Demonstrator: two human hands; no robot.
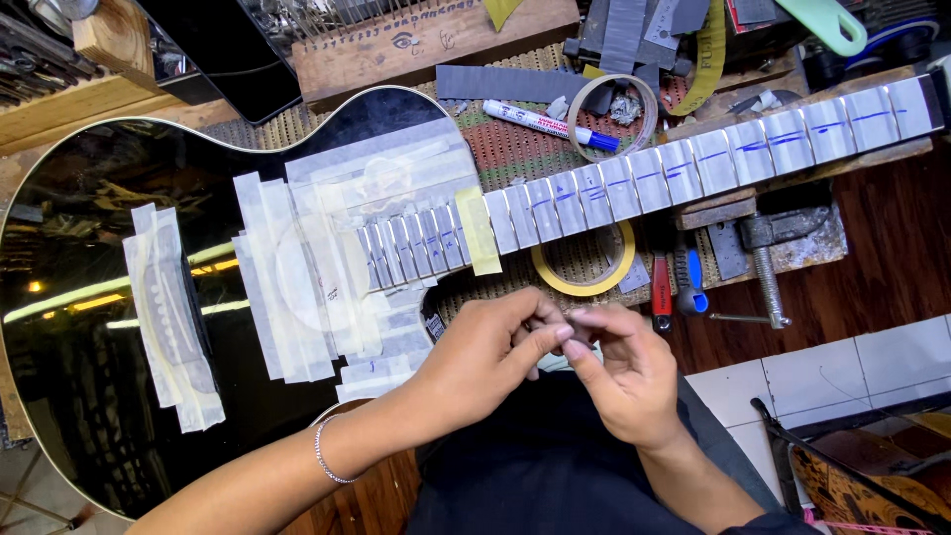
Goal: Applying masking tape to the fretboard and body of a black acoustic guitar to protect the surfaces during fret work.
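Guitar body (89,327) cut off at left edge, headstock beyond right edge; item pinched between fingertips (567,335) hidden, too small to identify.

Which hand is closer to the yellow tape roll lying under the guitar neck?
The right hand is nearer, though only slightly. It sits just below the yellow tape roll, almost directly under it. The left hand is below it and more to the left, by the guitar body.

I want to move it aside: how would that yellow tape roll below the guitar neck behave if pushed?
The yellow tape roll lies flat on its side, so it would probably slide, not roll. It looks like a thin, nearly spent ring, likely very light. Partly tucked under the taped guitar neck, it might catch there.
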